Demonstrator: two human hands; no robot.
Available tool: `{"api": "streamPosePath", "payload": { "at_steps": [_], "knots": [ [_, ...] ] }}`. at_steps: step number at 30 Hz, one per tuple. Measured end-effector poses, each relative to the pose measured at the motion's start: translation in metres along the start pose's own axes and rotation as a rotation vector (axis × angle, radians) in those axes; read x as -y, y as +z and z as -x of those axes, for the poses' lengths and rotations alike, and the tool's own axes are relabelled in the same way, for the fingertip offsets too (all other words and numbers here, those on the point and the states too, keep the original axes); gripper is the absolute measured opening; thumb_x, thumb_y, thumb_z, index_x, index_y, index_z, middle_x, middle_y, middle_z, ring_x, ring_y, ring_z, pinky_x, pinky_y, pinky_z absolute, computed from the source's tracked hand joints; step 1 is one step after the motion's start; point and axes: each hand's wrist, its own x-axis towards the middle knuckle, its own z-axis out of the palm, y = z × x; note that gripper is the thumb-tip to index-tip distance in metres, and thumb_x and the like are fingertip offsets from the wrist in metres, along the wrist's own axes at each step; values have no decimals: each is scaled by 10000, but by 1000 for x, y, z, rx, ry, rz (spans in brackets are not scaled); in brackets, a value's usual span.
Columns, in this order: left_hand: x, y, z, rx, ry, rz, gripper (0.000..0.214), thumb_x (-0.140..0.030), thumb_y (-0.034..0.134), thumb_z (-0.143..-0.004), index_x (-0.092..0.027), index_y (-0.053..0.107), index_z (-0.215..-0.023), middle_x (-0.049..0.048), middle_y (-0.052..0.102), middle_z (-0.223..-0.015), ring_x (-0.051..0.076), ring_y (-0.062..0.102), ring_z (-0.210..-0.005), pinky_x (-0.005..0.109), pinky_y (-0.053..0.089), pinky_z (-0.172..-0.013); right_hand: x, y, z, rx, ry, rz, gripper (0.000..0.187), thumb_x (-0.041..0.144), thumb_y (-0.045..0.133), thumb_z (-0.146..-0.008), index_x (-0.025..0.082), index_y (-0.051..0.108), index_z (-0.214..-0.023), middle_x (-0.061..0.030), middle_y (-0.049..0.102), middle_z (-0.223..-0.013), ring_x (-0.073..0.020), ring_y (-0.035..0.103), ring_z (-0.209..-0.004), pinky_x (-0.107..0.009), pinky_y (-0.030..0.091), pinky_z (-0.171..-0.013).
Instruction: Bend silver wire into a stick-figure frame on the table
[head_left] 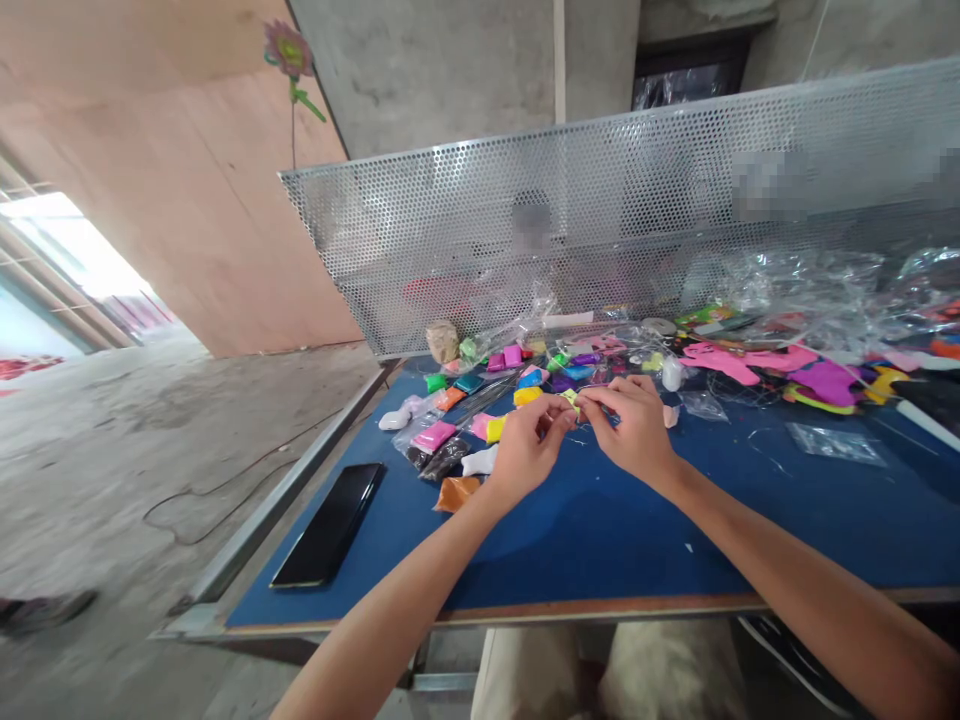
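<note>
My left hand [531,445] and my right hand [628,425] meet above the blue table, fingertips pinched close together. Between them shows a small yellow-green piece [571,398], too small and covered to tell its kind. Just beyond the hands lie packets of coloured, clay-like material: a yellow one [528,396], a blue one [534,377] and several others. By my left wrist are an orange-brown packet [456,493] and a white piece [480,461]. A small white round thing [672,374] stands beyond my right hand.
A black phone [330,525] lies at the table's left edge. A perforated metal panel [480,220] rises along the back. Clear plastic bags [810,285] and pink cut-out shapes [742,360] crowd the back right. A flower on a stem [289,52] stands at the panel's left end.
</note>
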Motion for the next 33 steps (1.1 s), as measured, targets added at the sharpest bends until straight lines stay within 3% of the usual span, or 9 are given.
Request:
{"api": "streamPosePath", "payload": {
  "at_steps": [14,17,20,22,24,27,30,33],
  "knots": [
    [8,-11,2,-93,279,-441,160,-296,546,-958,-258,688,-1021,-10,745,-977,100,640,-674,236,412,-597,4,-4,0,-33,-45,-115,119,223,612,-923,239,707,-854,30,710,-675,-156,586,-652,-395,350,-844],
    [11,-13,2,-197,325,-446,113,-318,616,-918,-257,710,-929,-15,745,-840,104,638,-636,242,409,-589,-2,-3,0,-47,-62,-91,102,223,613,-923,238,710,-894,24,718,-678,-163,595,-659,-397,352,-848],
    [12,-16,2,-379,331,-405,173,-365,701,-842,-215,648,-774,-14,656,-656,118,587,-601,256,421,-612,-7,-1,0,-67,-55,-45,95,231,614,-923,232,708,-916,21,721,-673,-166,596,-655,-402,346,-859],
    [10,-18,0,-513,298,-383,262,-405,753,-778,-202,588,-782,0,615,-686,145,573,-673,277,442,-664,-10,1,0,-67,-51,-13,95,246,615,-924,232,708,-911,22,717,-669,-164,596,-654,-409,335,-875],
    [7,-20,-3,-571,247,-352,359,-433,779,-738,-196,568,-904,37,628,-834,180,582,-809,312,465,-746,-10,2,1,-53,-44,3,101,257,612,-927,233,708,-910,23,714,-676,-163,599,-661,-409,328,-882],
    [5,-20,-5,-389,199,-272,463,-446,784,-735,-205,562,-1063,65,647,-1012,207,597,-957,351,473,-854,-9,2,1,-30,-47,4,103,259,607,-929,231,704,-907,19,712,-692,-163,602,-673,-405,323,-878],
    [7,-16,-7,-177,159,-174,396,-458,794,-726,-220,606,-982,32,684,-947,202,631,-931,341,484,-850,-6,1,1,-21,-76,0,111,257,605,-926,230,697,-870,19,697,-672,-163,594,-668,-405,319,-877],
    [10,-14,-8,-118,103,-52,319,-435,785,-746,-214,636,-921,13,698,-853,170,651,-805,308,505,-778,-3,1,1,-30,-117,2,111,250,612,-916,232,692,-842,16,701,-693,-155,577,-656,-401,319,-865]
  ]
}}
